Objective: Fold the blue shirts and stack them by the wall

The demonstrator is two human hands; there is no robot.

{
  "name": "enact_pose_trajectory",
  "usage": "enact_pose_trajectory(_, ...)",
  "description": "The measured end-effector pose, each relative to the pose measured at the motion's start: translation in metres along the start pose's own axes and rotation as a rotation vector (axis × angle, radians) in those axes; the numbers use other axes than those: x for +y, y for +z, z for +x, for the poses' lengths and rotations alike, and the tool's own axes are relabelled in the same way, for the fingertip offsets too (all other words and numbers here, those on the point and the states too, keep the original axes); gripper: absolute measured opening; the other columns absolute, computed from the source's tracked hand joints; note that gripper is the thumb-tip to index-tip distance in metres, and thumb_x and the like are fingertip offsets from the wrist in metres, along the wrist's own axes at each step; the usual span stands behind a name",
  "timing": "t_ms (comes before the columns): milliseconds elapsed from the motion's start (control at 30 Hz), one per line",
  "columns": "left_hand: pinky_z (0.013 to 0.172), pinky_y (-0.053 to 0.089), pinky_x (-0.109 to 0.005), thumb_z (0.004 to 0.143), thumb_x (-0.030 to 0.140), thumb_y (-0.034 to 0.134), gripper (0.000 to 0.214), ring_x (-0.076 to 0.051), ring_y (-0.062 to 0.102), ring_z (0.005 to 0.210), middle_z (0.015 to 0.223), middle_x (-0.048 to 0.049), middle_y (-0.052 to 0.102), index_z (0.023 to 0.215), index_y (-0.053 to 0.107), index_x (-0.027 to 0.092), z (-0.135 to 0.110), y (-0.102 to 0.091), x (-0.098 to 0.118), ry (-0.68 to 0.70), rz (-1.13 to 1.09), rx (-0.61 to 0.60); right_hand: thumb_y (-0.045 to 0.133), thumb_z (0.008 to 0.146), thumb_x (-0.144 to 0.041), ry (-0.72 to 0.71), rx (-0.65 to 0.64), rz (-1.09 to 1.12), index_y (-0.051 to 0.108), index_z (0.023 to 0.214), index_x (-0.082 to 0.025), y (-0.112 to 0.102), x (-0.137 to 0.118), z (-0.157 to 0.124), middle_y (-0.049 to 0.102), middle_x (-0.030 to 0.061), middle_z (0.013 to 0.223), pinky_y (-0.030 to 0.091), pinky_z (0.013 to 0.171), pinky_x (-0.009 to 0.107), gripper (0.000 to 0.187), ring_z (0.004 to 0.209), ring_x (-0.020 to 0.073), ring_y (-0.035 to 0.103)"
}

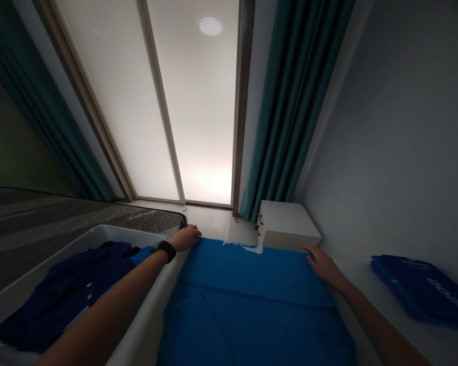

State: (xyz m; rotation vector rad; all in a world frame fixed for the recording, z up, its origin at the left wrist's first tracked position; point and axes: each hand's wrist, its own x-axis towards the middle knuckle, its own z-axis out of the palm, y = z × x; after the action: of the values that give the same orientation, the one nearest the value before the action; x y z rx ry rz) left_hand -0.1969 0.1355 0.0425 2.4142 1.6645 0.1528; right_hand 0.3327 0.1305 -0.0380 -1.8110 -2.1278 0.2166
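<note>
Teal curtains [295, 101], hands [185, 238] [325, 265] holding blue cloth [255, 295]

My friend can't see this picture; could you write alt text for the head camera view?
A person's left hand and right hand are at the far corners of a spread blue cloth with white print. A white bin of dark blue clothes is on the left; folded garments lie on the right.

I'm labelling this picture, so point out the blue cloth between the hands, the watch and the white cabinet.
Blue cloth [255, 295]: head view, middle of its spread surface.
Watch [170, 251]: head view, its dark strap.
White cabinet [288, 218]: head view, its top.
</note>
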Motion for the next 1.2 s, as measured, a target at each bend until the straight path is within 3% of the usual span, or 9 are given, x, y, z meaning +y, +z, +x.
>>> enact_pose_trajectory(200,0.085,0.049,-0.035,0.08,0.029,0.057,0.022,-0.025,0.064,0.092,0.102,-0.0092,0.064,0.093,0.072,0.02,0.005,-0.003,-0.006,0.014,-0.073,-0.012,0.049,0.082,-0.024,-0.008,-0.078,0.001,0.069,0.104,-0.015,-0.016,0.001,0.0,0.067,0.0126,0.107,0.043,0.097,0.034,0.031,0.106,0.0237,0.061)
enact_pose_trajectory(333,0.082,0.05,-0.033,0.076,0.03,0.059,0.017,-0.025,0.064,0.089,0.098,-0.0084,0.064,0.084,0.069,0.019,0.007,-0.005,-0.006,-0.008,-0.106,-0.013,0.053,0.079,-0.022,-0.008,-0.08,0.002,0.068,0.095,-0.018,-0.024,-0.008,-0.003,0.065,0.01,0.103,0.041,0.095,0.034,0.022,0.104,0.0235,0.059)
enact_pose_trajectory(600,0.073,0.05,-0.029,0.075,0.033,0.059,0.02,-0.023,0.065,0.082,0.088,-0.0056,0.07,0.087,0.069,0.02,0.007,-0.009,-0.005,-0.119,-0.157,-0.04,0.051,0.08,-0.023,0.068,-0.141,0.08,0.066,0.096,-0.019,-0.038,-0.018,-0.002,0.068,0.0061,0.093,0.044,0.078,0.029,0.023,0.087,0.02,0.062)
enact_pose_trajectory(733,0.075,0.049,-0.029,0.071,0.031,0.062,0.016,-0.025,0.067,0.085,0.087,-0.0069,0.07,0.079,0.07,0.02,0.004,-0.015,0.002,-0.182,-0.174,-0.01,0.057,0.076,-0.026,0.138,-0.157,0.116,0.069,0.082,-0.019,-0.049,-0.021,0.002,0.069,0.0061,0.084,0.044,0.074,0.029,0.015,0.084,0.0219,0.064)
enact_pose_trajectory(867,0.059,0.048,-0.026,0.076,0.031,0.056,0.018,-0.021,0.068,0.065,0.07,-0.0033,0.069,0.087,0.065,0.02,-0.002,-0.022,0.013,-0.282,-0.259,-0.004,0.049,0.086,-0.029,0.27,-0.202,0.205,0.067,0.095,-0.019,-0.057,-0.031,-0.001,0.068,0.0031,0.065,0.043,0.058,0.026,0.022,0.06,0.0176,0.063)
enact_pose_trajectory(967,0.044,0.043,-0.022,0.082,0.03,0.05,0.02,-0.017,0.063,0.045,0.062,-0.0006,0.068,0.096,0.058,0.018,-0.009,-0.024,0.021,-0.333,-0.377,-0.027,0.037,0.092,-0.026,0.386,-0.286,0.313,0.058,0.112,-0.015,-0.062,-0.041,-0.009,0.065,0.0008,0.052,0.035,0.041,0.023,0.031,0.035,0.0138,0.051)
enact_pose_trajectory(1100,0.034,0.039,-0.02,0.085,0.029,0.046,0.02,-0.019,0.068,0.048,0.073,-0.0041,0.073,0.102,0.048,0.019,-0.018,-0.021,0.026,-0.389,-0.525,-0.026,0.03,0.096,-0.026,0.478,-0.329,0.455,0.041,0.127,-0.011,-0.071,-0.055,-0.021,0.073,0.007,0.067,0.025,0.033,0.022,0.036,0.033,0.0148,0.055)
enact_pose_trajectory(1200,0.036,0.046,-0.021,0.087,0.029,0.044,0.018,-0.022,0.072,0.058,0.079,-0.0065,0.073,0.103,0.044,0.019,-0.025,-0.019,0.029,-0.416,-0.624,0.003,0.028,0.098,-0.027,0.504,-0.307,0.532,0.037,0.127,-0.014,-0.078,-0.063,-0.028,0.075,0.0115,0.083,0.025,0.031,0.021,0.033,0.042,0.0165,0.064)
